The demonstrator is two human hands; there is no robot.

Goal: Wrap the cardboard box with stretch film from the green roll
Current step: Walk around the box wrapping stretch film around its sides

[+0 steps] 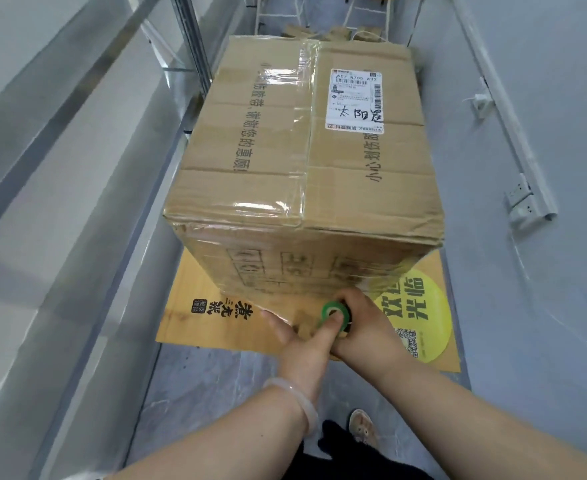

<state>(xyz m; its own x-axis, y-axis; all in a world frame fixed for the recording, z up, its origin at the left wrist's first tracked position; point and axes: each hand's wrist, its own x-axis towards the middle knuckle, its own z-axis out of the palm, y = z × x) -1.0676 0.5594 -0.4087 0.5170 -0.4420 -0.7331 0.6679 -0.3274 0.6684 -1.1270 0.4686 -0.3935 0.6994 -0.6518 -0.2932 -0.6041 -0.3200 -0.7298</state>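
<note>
A large taped cardboard box with a white shipping label stands on a flat yellow printed cardboard sheet on the floor. Clear stretch film is stretched across the lower part of its near side, running to the green roll held low in front of the box. My right hand grips the roll from the right. My left hand has its thumb tucked into the roll's green core, with its other fingers extended along the film to the left.
A grey wall with a white cable duct and socket runs close on the right. A glass partition with metal frame runs on the left. More cardboard and white frames stand behind the box. My shoe is on the grey floor below.
</note>
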